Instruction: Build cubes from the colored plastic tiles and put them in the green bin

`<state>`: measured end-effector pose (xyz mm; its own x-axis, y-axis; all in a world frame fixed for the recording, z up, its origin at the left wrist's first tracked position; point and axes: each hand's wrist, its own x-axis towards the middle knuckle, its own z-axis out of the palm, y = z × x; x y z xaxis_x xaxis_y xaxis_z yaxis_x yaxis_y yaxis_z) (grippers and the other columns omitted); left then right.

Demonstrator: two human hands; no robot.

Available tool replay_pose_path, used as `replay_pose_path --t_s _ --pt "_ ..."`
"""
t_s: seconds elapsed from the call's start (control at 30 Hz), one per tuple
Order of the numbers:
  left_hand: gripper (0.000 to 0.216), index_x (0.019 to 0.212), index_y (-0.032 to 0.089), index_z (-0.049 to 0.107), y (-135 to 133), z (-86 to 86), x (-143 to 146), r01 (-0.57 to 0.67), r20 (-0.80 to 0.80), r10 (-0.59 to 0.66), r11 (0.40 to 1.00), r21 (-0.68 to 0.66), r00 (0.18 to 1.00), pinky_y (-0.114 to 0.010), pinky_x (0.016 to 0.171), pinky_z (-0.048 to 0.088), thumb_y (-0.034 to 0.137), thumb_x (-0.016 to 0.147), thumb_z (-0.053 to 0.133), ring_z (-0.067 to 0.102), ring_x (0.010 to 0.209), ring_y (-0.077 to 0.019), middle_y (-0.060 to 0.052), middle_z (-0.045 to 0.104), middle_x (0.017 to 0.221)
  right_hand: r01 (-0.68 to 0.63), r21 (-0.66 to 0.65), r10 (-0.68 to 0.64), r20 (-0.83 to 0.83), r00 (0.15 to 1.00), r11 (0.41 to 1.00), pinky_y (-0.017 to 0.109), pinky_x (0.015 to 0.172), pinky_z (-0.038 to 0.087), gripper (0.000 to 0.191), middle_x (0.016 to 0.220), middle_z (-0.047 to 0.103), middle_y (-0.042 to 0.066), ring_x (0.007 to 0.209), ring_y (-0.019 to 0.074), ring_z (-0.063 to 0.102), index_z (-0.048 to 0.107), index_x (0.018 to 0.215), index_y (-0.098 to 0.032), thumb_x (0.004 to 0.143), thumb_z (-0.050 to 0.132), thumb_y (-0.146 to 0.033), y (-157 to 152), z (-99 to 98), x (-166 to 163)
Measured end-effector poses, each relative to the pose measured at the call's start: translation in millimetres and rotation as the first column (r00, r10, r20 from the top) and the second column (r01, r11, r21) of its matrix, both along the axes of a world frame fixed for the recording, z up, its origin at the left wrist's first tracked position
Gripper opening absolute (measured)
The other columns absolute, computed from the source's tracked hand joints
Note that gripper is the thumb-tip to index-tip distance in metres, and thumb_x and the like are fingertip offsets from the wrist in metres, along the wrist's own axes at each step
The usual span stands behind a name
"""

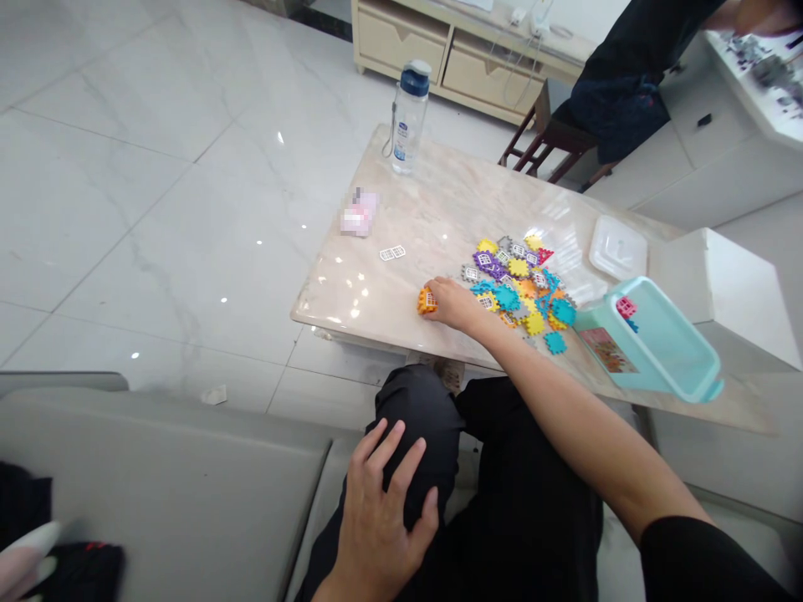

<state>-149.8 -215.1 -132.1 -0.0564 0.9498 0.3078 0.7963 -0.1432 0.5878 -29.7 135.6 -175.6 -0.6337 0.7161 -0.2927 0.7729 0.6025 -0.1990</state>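
Observation:
My right hand (452,303) is closed round an orange building block (427,299) with a white window piece on its side, at the table's near edge. The fingers hide part of the block. Right of that hand lies a loose pile of coloured interlocking pieces (518,267) in yellow, teal, purple, orange and grey, some with white window pieces. A pair of white window pieces (392,252) lies apart, further left on the tabletop. My left hand (382,506) rests on my knee with its fingers spread, holding nothing.
On the marble-look table (351,288) stand a clear water bottle (409,125) and a teal tub (652,343) with a few pieces inside. A clear lid (619,247) and a blurred pink item (360,213) lie there too. Another person (618,84) sits at the upper right.

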Motion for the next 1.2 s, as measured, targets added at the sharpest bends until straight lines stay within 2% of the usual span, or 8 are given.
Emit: replay_pose_path --t_s 0.63,0.73,0.8,0.9,0.97,1.07,1.13,1.2 --pt "0.05 0.149 0.022 0.06 0 4.8 0 -0.024 -0.001 0.024 1.0 0.013 1.0 -0.055 0.117 0.054 0.018 0.1 0.069 0.054 0.149 -0.0362 -0.017 0.061 0.153 0.001 -0.013 -0.001 -0.025 1.0 1.0 0.034 0.1 0.053 0.037 0.125 0.075 0.017 0.116 0.0304 0.071 0.071 0.119 -0.013 0.093 0.085 -0.035 1 5.9 0" --pt "0.048 0.148 0.024 0.061 15 7.3 -11 -0.061 0.103 0.062 0.998 -0.011 0.993 -0.05 0.113 0.056 0.019 0.101 0.068 0.061 0.138 -0.0313 -0.014 0.065 0.145 0.002 0.004 -0.002 -0.062 0.998 1.0 0.035 0.1 0.053 0.036 0.124 0.075 0.017 0.113 0.0305 0.071 0.07 0.118 -0.014 0.094 0.084 -0.036 0 15.8 2" --pt "0.041 0.145 0.025 0.062 41 7.9 -22 -0.12 0.24 0.131 0.991 -0.059 0.962 -0.046 0.111 0.056 0.022 0.104 0.066 0.066 0.128 -0.0268 -0.011 0.069 0.136 0.015 0.01 -0.013 -0.143 0.99 1.0 0.036 0.098 0.054 0.035 0.121 0.075 0.015 0.11 0.0303 0.071 0.07 0.117 -0.016 0.092 0.085 -0.036 -3 26.5 5" --pt "0.037 0.142 0.024 0.063 101 8.7 -41 -0.175 0.483 0.25 0.965 -0.196 0.839 -0.049 0.115 0.053 0.035 0.107 0.066 0.064 0.132 -0.0273 -0.012 0.067 0.142 0.008 -0.014 -0.012 -0.361 0.932 1.0 0.037 0.098 0.054 0.038 0.117 0.075 0.01 0.107 0.0288 0.072 0.07 0.119 -0.019 0.09 0.088 -0.035 -13 48.8 10" --pt "0.052 0.145 0.02 0.059 140 11.9 -49 -0.12 0.689 0.296 0.949 -0.293 0.661 -0.05 0.115 0.053 0.048 0.103 0.072 0.063 0.136 -0.0303 -0.016 0.066 0.146 -0.051 -0.051 0.019 -0.509 0.861 0.997 0.037 0.097 0.056 0.04 0.117 0.076 0.008 0.105 0.027 0.073 0.07 0.124 -0.022 0.091 0.088 -0.036 -25 66.2 12" --pt "0.067 0.144 0.019 0.06 174 23.8 -51 0.147 0.892 0.326 0.911 -0.385 0.313 -0.047 0.116 0.053 0.062 0.096 0.08 0.062 0.141 -0.0327 -0.017 0.064 0.15 -0.152 -0.077 0.062 -0.673 0.737 0.985 0.037 0.092 0.059 0.042 0.118 0.076 0.007 0.104 0.0256 0.074 0.069 0.128 -0.026 0.093 0.088 -0.036 -47 89.7 16" --pt "0.072 0.144 0.02 0.062 179 34.4 -44 0.339 0.945 0.313 0.883 -0.325 0.091 -0.045 0.116 0.053 0.064 0.092 0.084 0.064 0.14 -0.0331 -0.016 0.067 0.148 -0.2 -0.057 0.094 -0.736 0.671 0.978 0.037 0.091 0.061 0.047 0.12 0.076 0.007 0.105 0.0258 0.075 0.067 0.134 -0.028 0.093 0.088 -0.033 -63 100.5 22" --pt "0.074 0.143 0.02 0.064 175 44.6 -31 0.464 0.955 0.29 0.855 -0.229 -0.062 -0.045 0.116 0.053 0.062 0.087 0.089 0.067 0.136 -0.0327 -0.015 0.07 0.143 -0.216 -0.041 0.11 -0.758 0.643 0.976 0.038 0.09 0.063 0.049 0.122 0.075 0.007 0.106 0.026 0.075 0.066 0.137 -0.03 0.093 0.087 -0.029 -77 107.5 31"
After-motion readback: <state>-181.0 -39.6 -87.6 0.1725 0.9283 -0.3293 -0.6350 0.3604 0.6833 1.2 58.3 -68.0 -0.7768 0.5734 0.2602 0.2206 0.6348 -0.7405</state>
